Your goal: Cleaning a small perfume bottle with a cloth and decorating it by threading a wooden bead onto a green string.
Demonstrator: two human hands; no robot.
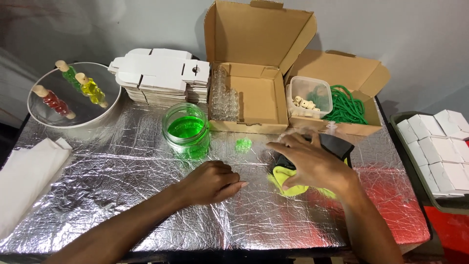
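Note:
My right hand [312, 164] lies palm down over a black object [337, 145] and a yellow cloth [288, 183] on the foil-covered table [122, 195]; whether it grips them I cannot tell. My left hand [210, 182] rests loosely curled on the foil with nothing in it. Between and beyond the hands sits a small green bottle [243, 144]. A glass jar of green liquid [186, 129] stands just beyond my left hand.
At the back stand an open cardboard box [254, 98] holding clear small bottles, a second box [349, 98] with green cord and a tub of wooden caps, and stacked flat white cartons [159, 73]. A round mirror tray [73, 95] holds three coloured bottles. White boxes [439, 142] sit at right.

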